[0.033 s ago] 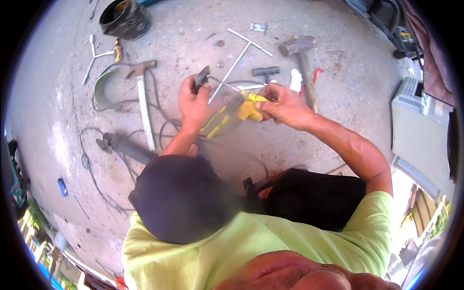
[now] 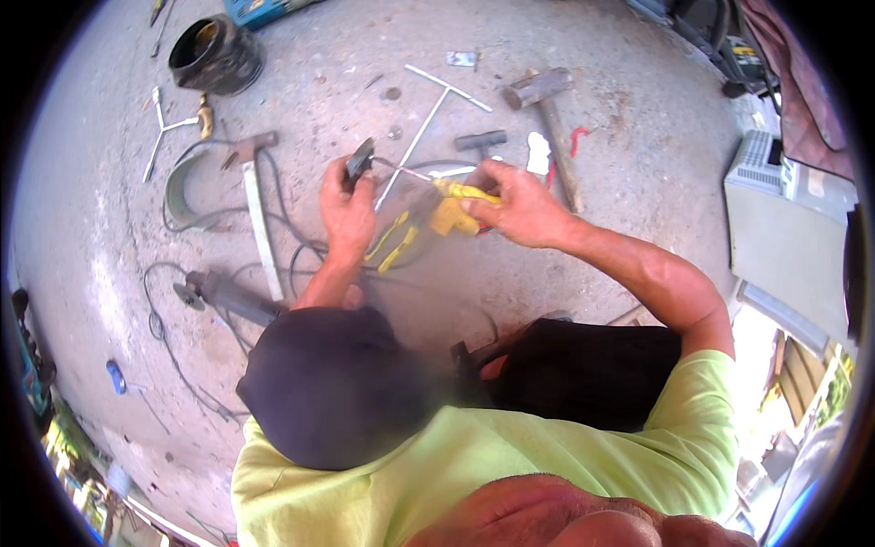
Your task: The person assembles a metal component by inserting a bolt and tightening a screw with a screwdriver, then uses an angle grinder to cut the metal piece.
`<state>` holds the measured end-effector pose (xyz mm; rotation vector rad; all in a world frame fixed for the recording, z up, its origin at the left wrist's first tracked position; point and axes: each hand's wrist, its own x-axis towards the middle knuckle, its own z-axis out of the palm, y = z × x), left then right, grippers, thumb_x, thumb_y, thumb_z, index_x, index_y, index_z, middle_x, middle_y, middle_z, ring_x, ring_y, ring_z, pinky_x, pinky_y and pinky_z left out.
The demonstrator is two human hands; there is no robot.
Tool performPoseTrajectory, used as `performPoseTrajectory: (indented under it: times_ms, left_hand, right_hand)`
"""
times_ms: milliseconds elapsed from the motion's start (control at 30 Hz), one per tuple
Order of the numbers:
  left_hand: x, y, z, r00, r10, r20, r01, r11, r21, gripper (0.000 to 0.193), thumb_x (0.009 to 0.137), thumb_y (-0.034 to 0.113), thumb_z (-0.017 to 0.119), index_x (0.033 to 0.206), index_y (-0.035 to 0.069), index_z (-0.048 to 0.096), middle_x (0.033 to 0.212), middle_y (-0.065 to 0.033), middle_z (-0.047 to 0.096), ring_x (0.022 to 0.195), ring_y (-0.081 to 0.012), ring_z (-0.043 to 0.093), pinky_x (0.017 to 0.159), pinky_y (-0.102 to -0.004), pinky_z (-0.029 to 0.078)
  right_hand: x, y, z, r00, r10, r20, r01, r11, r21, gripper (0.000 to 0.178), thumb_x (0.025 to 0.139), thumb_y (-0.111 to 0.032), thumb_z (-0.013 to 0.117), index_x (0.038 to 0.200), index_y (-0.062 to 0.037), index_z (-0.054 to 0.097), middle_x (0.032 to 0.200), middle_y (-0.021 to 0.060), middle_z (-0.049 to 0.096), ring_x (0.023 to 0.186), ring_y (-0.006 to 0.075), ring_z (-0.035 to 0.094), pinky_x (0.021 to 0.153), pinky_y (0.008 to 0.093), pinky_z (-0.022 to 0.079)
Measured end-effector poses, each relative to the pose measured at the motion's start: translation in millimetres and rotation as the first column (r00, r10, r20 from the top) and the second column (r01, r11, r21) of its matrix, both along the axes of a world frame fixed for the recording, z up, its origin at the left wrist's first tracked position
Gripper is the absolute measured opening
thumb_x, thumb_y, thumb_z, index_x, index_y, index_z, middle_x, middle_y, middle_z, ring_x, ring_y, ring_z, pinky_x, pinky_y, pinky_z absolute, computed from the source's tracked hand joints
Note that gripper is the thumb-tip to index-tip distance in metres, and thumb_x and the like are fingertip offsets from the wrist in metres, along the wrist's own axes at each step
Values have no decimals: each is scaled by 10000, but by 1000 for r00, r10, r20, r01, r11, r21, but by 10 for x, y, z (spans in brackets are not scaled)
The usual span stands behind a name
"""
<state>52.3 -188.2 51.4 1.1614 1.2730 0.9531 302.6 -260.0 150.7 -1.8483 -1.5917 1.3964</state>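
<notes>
My right hand [image 2: 529,211] grips the yellow handle of a screwdriver [image 2: 465,190], its thin shaft pointing left. The shaft's tip is at or close to a small dark, flat piece [image 2: 360,159] pinched upright in my left hand [image 2: 348,214]. Whether the tip touches that piece I cannot tell. Below the screwdriver are yellow-handled pliers [image 2: 399,242] and a yellow block-like thing [image 2: 451,217], both partly blurred. A T-shaped metal wrench [image 2: 424,128] lies on the floor just beyond my hands.
Left of my hands lie a hammer [image 2: 260,219], a curved green-grey guard [image 2: 182,191], an angle grinder [image 2: 232,294] with its cord, and a Y-shaped wrench [image 2: 162,128]. A black bucket [image 2: 241,68] stands far left. A sledgehammer [image 2: 558,137] and a grey appliance casing [image 2: 775,237] are rightward.
The whole view has shifted slightly, so the floor items sit further left. My right fingers have closed further round the screwdriver handle. My left hand keeps its hold on the dark piece.
</notes>
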Motion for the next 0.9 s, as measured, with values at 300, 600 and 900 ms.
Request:
performPoseTrajectory:
  times_ms: [300,600,900]
  left_hand:
    - [30,-39,38,1000,-14,-5,14,998,60,290,936,8,552,1223,-6,596,968,-79,639,802,-120,611,712,-275,493]
    - [8,-7,-38,991,-41,-127,62,985,162,303,913,18,569,1211,-21,607,1003,-109,648,840,-164,631,771,-319,518]
    - [-26,-18,-49,988,-44,-149,57,995,86,282,900,20,586,1178,-2,627,983,-120,634,907,-199,627,830,-338,509]
  right_hand:
    - [82,123,231,721,-552,-419,86,672,-736,305,1011,-285,610,1194,-45,649,956,42,625,756,115,599,600,294,467]
    - [45,-82,13,906,51,419,-240,879,412,278,1007,-308,602,1100,-55,670,906,73,674,739,184,634,614,359,505]
    - [-41,57,317,977,-166,-133,118,942,-314,321,1011,-265,627,1181,8,616,935,78,674,772,170,669,621,323,496]
